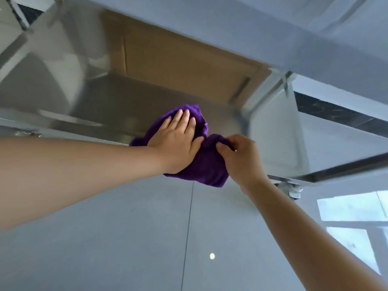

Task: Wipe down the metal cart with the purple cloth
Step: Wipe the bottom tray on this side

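The purple cloth (206, 164) lies bunched over the near edge of the metal cart's lower shelf (117, 110). My left hand (178, 139) lies flat on the cloth with fingers straight, pressing it onto the shelf. My right hand (239, 158) pinches a fold of the cloth at its right side, with the thumb and fingers curled round it. Part of the cloth hangs below the shelf edge, between my two hands.
A brown cardboard box (178, 66) sits at the back of the shelf. The cart's upper shelf (231, 24) overhangs above. A cart leg with a caster (294, 190) stands at the right. Grey tiled floor (126, 238) lies below, with window reflections at the right.
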Motion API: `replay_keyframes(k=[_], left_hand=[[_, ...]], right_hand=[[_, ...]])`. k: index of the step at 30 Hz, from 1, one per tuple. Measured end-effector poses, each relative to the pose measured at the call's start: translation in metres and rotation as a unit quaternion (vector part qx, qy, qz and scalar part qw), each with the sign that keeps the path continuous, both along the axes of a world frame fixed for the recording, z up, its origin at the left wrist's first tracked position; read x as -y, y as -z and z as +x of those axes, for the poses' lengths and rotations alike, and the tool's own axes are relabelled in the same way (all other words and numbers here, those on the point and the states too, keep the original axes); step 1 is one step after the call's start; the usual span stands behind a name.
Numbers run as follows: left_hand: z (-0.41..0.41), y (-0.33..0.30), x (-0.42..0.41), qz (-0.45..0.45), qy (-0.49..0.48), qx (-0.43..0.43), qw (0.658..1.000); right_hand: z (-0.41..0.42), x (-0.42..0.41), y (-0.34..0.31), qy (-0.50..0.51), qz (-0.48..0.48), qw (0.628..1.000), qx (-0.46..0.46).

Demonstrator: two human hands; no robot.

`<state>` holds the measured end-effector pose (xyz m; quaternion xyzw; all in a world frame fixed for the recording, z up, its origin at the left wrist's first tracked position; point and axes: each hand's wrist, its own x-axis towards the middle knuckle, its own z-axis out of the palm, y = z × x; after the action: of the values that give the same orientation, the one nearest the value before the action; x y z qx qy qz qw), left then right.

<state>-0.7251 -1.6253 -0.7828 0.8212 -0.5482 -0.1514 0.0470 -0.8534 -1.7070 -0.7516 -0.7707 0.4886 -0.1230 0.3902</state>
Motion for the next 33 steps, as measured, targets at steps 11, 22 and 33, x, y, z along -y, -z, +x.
replay_keyframes(k=[11, 22, 33], left_hand=[[-0.137, 0.012, 0.089, -0.143, 0.091, 0.006, 0.986], [-0.225, -0.088, 0.141, -0.448, -0.090, -0.392, 0.799], [-0.254, -0.139, 0.196, -0.365, -0.117, -0.618, 0.686]], right_hand=[[-0.126, 0.023, 0.007, 0.265, 0.017, 0.954, 0.141], [-0.188, 0.041, -0.057, 0.376, -0.172, 0.864, 0.288], [-0.165, 0.123, -0.114, 0.355, -0.212, 0.771, 0.485]])
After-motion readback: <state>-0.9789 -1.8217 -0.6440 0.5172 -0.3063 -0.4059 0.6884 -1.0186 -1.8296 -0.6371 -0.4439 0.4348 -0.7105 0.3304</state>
